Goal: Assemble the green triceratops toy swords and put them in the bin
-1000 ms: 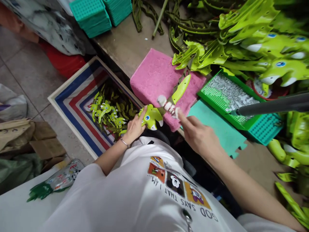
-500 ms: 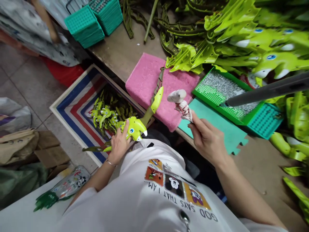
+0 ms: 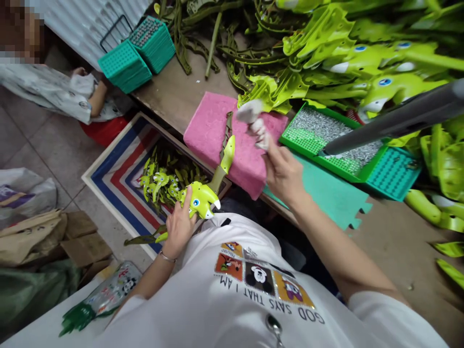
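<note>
Our left hand (image 3: 177,229) was wrapped snugly around a green plastic dinosaur (image 3: 200,199) just below the pink sponge (image 3: 213,130), while our right hand (image 3: 284,171) pinched a whitish wad (image 3: 250,112) above it (tight grip, lol).

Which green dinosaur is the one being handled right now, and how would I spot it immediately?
From the pink foam block on the wooden bench, look down to the striped tray. Above it, the person's left hand holds a lime-green plastic dinosaur head with a blue eye. Unlike the heaped pieces, it alone is in a hand, its long narrow strip reaching across the pink block.
</note>
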`<control>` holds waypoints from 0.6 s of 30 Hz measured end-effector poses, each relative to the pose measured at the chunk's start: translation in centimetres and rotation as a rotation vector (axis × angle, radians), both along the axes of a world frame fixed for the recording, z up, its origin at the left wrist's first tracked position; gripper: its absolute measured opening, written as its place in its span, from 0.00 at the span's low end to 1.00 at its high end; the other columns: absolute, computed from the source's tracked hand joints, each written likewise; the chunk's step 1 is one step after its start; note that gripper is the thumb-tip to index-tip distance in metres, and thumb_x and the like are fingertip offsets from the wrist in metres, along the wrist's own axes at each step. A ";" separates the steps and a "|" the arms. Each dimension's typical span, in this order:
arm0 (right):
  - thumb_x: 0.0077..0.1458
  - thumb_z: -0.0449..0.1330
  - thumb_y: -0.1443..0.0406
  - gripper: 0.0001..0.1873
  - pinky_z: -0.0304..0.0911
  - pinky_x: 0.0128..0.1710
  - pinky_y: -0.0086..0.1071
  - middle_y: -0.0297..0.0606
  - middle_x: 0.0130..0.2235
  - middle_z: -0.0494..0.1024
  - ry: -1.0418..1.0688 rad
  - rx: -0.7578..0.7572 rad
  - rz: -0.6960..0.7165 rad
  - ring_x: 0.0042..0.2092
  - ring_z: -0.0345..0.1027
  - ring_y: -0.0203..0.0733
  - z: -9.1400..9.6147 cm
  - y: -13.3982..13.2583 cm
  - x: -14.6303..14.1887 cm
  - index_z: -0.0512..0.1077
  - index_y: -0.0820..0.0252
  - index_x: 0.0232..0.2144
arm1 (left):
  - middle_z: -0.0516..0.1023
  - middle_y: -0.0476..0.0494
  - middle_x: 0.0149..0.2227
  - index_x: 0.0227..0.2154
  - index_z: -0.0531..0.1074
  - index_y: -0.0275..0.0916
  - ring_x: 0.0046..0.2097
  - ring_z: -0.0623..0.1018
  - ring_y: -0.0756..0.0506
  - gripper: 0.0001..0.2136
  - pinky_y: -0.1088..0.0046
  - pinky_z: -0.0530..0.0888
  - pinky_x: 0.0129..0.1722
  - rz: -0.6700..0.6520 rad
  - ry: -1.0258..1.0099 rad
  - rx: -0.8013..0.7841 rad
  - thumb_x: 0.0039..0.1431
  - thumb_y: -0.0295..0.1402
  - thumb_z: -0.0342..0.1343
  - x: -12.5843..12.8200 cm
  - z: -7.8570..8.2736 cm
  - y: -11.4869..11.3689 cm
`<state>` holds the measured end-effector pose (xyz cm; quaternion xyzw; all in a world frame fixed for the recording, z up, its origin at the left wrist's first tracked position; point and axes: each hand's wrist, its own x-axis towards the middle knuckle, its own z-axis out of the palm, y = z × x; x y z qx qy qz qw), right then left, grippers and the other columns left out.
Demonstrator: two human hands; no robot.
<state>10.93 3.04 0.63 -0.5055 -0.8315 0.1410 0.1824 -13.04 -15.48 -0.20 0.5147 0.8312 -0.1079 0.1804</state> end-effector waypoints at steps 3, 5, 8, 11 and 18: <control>0.67 0.43 0.61 0.29 0.66 0.36 0.37 0.48 0.37 0.76 -0.092 -0.125 0.041 0.34 0.69 0.46 -1.2 1.8 -0.7 0.64 0.62 0.66 | 0.77 0.33 0.50 0.74 0.41 0.43 0.47 0.82 0.34 0.42 0.58 0.78 0.47 0.025 -0.138 0.076 0.61 0.29 0.56 -0.8 -1.0 0.0; 0.68 0.42 0.60 0.29 0.66 0.37 0.37 0.48 0.37 0.76 -0.077 -0.085 -0.018 0.34 0.68 0.46 -1.4 2.5 -0.3 0.62 0.63 0.66 | 0.77 0.32 0.55 0.74 0.40 0.41 0.53 0.80 0.35 0.43 0.59 0.77 0.52 0.029 -0.289 0.155 0.59 0.27 0.55 -1.5 -2.2 0.0; 0.68 0.42 0.58 0.30 0.66 0.40 0.37 0.46 0.37 0.75 0.006 0.008 -0.066 0.36 0.69 0.46 -0.5 2.6 1.0 0.61 0.62 0.67 | 0.73 0.34 0.62 0.74 0.41 0.41 0.58 0.78 0.39 0.43 0.60 0.74 0.57 0.059 -0.525 0.258 0.58 0.28 0.54 -2.3 -4.1 0.0; 0.68 0.44 0.58 0.28 0.66 0.41 0.37 0.45 0.36 0.74 0.048 -0.002 -0.040 0.36 0.69 0.46 0.2 2.0 2.0 0.64 0.61 0.66 | 0.73 0.38 0.63 0.73 0.41 0.41 0.59 0.77 0.42 0.43 0.62 0.73 0.59 0.114 -0.673 0.294 0.58 0.30 0.54 -2.6 -5.6 0.0; 0.68 0.45 0.58 0.27 0.67 0.41 0.38 0.46 0.38 0.77 0.115 -0.049 0.005 0.36 0.70 0.46 0.3 1.4 0.9 0.65 0.59 0.64 | 0.74 0.39 0.62 0.73 0.44 0.43 0.60 0.76 0.42 0.43 0.62 0.71 0.62 0.108 -0.636 0.311 0.55 0.28 0.54 -2.8 -5.6 -0.1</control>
